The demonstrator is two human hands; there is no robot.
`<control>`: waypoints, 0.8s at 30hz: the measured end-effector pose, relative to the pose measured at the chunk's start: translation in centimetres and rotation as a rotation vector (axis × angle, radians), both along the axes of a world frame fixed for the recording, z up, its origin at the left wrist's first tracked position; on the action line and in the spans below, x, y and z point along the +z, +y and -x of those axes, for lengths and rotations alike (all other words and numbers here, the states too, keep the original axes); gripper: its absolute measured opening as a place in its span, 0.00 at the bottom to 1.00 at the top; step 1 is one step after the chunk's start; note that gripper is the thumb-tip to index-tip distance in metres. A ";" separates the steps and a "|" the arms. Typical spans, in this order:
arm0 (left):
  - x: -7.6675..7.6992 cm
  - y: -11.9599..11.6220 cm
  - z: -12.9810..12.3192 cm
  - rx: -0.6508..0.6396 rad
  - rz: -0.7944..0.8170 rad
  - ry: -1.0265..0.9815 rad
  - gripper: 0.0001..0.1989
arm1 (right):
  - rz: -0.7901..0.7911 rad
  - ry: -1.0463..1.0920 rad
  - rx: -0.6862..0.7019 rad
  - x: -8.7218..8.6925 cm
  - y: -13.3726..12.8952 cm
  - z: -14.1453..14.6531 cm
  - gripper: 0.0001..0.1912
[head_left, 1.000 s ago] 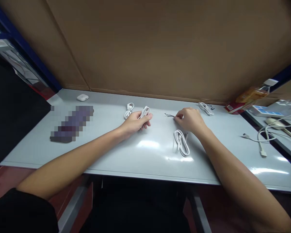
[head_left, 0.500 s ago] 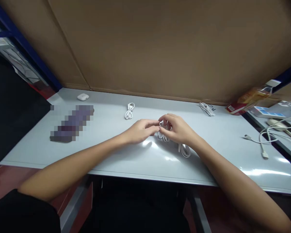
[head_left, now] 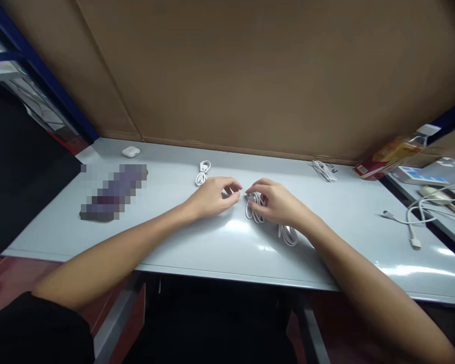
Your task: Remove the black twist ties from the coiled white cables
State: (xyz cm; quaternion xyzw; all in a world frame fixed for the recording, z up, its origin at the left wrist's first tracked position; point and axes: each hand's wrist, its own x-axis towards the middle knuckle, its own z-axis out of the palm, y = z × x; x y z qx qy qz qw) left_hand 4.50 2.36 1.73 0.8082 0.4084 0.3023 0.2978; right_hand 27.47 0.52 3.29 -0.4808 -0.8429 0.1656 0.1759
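My right hand (head_left: pixel 272 202) is curled around a coiled white USB cable (head_left: pixel 255 214), its thumb and fingers on either side of the upper end. The fingers partly hide that coil. Below the right wrist, a second coiled white cable (head_left: pixel 288 236) rests on the table. My left hand (head_left: pixel 215 197) hovers just left of the right one, thumb and forefinger curved apart with nothing between them. Just behind the left hand lies a tied white USB cable (head_left: pixel 202 172).
On the grey table (head_left: pixel 197 253) lie a white earbud case (head_left: pixel 131 151), a blurred-out flat object (head_left: pixel 116 194) and a white cable bundle (head_left: pixel 324 171). A bottle (head_left: pixel 396 151) stands at the back right near loose white cables (head_left: pixel 411 222). Brown board (head_left: pixel 250 76) walls the back.
My left hand has drawn away to the left from the right hand's fingertips, and its fingers have parted. My right hand stays nearly in place at the coiled cable.
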 end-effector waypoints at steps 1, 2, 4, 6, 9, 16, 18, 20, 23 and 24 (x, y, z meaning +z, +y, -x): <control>0.1 0.2 0.2 0.022 -0.037 0.014 0.12 | -0.006 -0.008 0.017 0.0 -0.3 0.4 0.13; 0.3 0.5 0.5 0.059 -0.072 0.034 0.12 | -0.008 -0.014 0.027 0.1 -0.7 0.7 0.12; 0.8 1.5 1.7 0.173 -0.138 0.091 0.11 | -0.005 -0.030 0.031 0.4 -1.4 1.3 0.09; 1.2 2.8 3.2 0.319 -0.166 0.172 0.11 | 0.005 -0.070 0.030 0.9 -2.0 1.5 0.06; 1.7 4.4 5.3 0.494 -0.084 0.266 0.15 | 0.038 -0.151 0.054 1.6 -2.3 1.0 0.06; 1.4 4.5 5.7 0.516 0.196 0.396 0.24 | 0.087 -0.197 0.082 2.5 -1.2 -0.9 0.02; 1.0 4.3 5.3 0.470 0.184 0.357 0.24 | 0.049 -0.151 0.022 2.3 -1.0 -0.7 0.04; 0.7 4.2 5.0 0.430 0.209 0.264 0.24 | 0.001 -0.099 -0.026 2.0 -0.8 -0.3 0.06; 0.5 3.9 4.3 0.329 0.376 0.053 0.23 | -0.025 -0.012 -0.028 1.2 -0.4 0.3 0.06; 0.5 3.8 4.0 0.275 0.450 -0.027 0.22 | -0.025 0.014 -0.026 0.9 -0.3 0.4 0.06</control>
